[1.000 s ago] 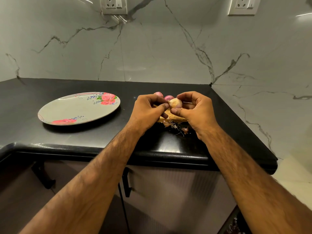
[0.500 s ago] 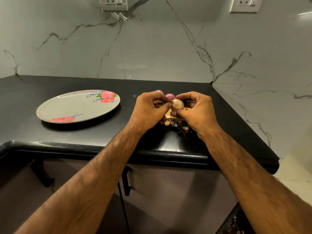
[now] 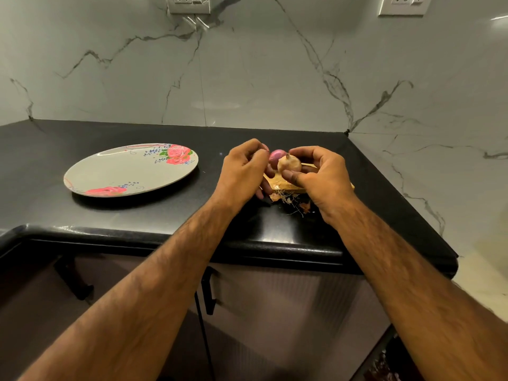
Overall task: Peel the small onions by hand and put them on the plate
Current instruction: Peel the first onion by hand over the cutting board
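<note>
The right hand pinches a pale onion; the left hand curls beside it, grip unclear.

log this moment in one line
step: peeling | right hand: holds pale onion | left hand: curled beside it, grip unclear | plate: no onions | peel scraps: on counter

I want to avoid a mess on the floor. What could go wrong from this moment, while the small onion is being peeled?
1. The right hand holds the pale onion only by thumb and fingertips above the counter. If the grip slips, the onion may roll off the front edge.
2. The loose peels lie beside the right wrist, not far from that edge, so a forearm could sweep them down.
</note>
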